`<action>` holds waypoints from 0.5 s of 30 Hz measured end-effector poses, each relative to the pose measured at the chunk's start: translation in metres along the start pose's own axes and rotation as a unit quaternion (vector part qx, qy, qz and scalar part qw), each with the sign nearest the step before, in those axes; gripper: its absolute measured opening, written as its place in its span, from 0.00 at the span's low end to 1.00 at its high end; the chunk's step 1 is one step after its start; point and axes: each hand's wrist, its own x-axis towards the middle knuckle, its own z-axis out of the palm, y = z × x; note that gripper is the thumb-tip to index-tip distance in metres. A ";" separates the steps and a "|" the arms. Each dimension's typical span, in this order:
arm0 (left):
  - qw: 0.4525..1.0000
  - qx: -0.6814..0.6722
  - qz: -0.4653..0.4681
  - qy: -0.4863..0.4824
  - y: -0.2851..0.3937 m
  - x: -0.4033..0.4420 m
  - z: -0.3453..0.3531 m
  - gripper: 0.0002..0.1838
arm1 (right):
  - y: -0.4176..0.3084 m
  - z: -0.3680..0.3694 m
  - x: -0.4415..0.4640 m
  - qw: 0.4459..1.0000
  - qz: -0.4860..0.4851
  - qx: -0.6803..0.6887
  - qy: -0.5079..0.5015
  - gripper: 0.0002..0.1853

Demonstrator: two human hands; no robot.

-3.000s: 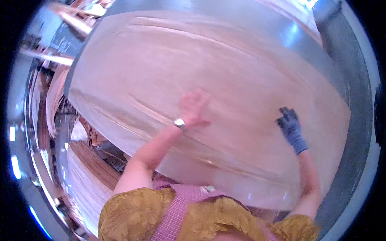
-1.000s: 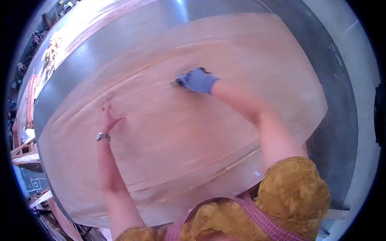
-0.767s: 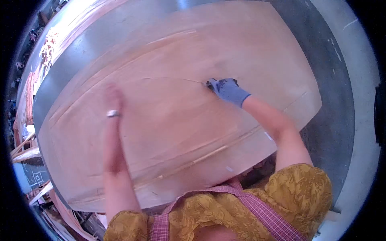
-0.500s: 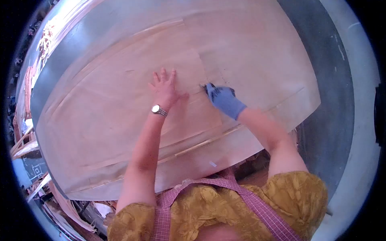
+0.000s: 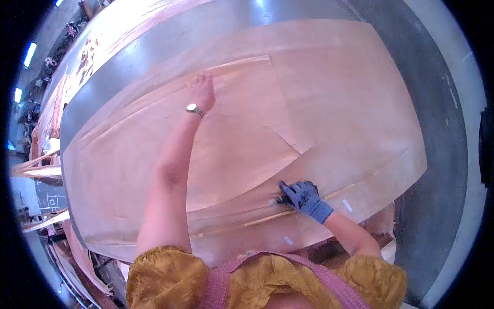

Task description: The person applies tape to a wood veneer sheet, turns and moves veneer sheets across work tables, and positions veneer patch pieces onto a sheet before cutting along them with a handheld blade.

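A large thin sheet of wood veneer (image 5: pixel 350 92) lies across the table, with a smaller veneer piece (image 5: pixel 242 103) on top. The smaller piece has a raised far edge and a lifted corner at its lower right. My bare left hand (image 5: pixel 203 90), a watch (image 5: pixel 192 107) on its wrist, is over the piece's far edge. Its fingers are blurred, so their grip is unclear. My right hand (image 5: pixel 301 198), in a blue-grey glove, is low over the near side of the veneer. Its fingers are bent together around something I cannot make out.
The grey tabletop (image 5: pixel 411 113) shows around the veneer. Torn veneer strips (image 5: pixel 43 167) stick out at the left side. Small pale tape pieces (image 5: pixel 347 205) lie on the sheet near my right arm. A long split (image 5: pixel 272 219) runs along the near side.
My left hand has moved from flat on the middle to the smaller piece's far edge. My right hand has come down toward me. The smaller piece's corner now stands lifted. The view has shifted.
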 end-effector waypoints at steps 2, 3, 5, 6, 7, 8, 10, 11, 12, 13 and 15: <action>0.991 0.111 0.002 0.071 -0.041 0.025 0.023 0.28 | 0.003 0.002 -0.002 0.999 -0.011 -0.010 0.031 0.27; 0.989 0.128 0.013 0.076 -0.050 0.032 0.020 0.26 | 0.005 -0.001 -0.002 0.999 -0.017 -0.012 0.040 0.26; 0.987 0.154 0.022 0.038 -0.059 0.048 0.018 0.23 | 0.003 -0.008 -0.001 0.998 -0.026 -0.019 0.061 0.23; 0.986 0.164 0.017 -0.010 -0.060 0.049 0.009 0.20 | 0.002 -0.004 0.002 0.995 -0.034 -0.012 0.088 0.21; 0.983 0.173 0.010 -0.059 -0.063 0.049 0.001 0.18 | 0.002 -0.003 0.003 0.996 -0.032 -0.018 0.085 0.21; 0.990 0.137 0.012 -0.042 -0.066 0.046 -0.007 0.17 | 0.004 -0.002 0.000 0.996 -0.031 -0.024 0.079 0.22; 0.998 0.066 0.015 -0.012 -0.078 0.037 -0.013 0.13 | 0.001 -0.005 -0.004 0.997 -0.031 -0.042 0.053 0.21; 0.999 0.032 0.023 0.003 -0.084 0.033 -0.017 0.16 | -0.005 -0.010 -0.007 0.997 -0.028 -0.049 0.061 0.20; 0.999 -0.001 0.028 0.022 -0.100 0.031 -0.025 0.18 | -0.018 -0.021 -0.003 0.995 -0.029 -0.059 0.070 0.19; 0.998 -0.033 0.033 0.040 -0.112 0.028 -0.027 0.20 | -0.028 -0.027 -0.001 0.994 -0.030 -0.067 0.080 0.19; 0.996 0.026 0.057 0.056 -0.141 0.015 -0.024 0.26 | -0.058 -0.035 0.009 0.991 -0.058 -0.056 0.107 0.18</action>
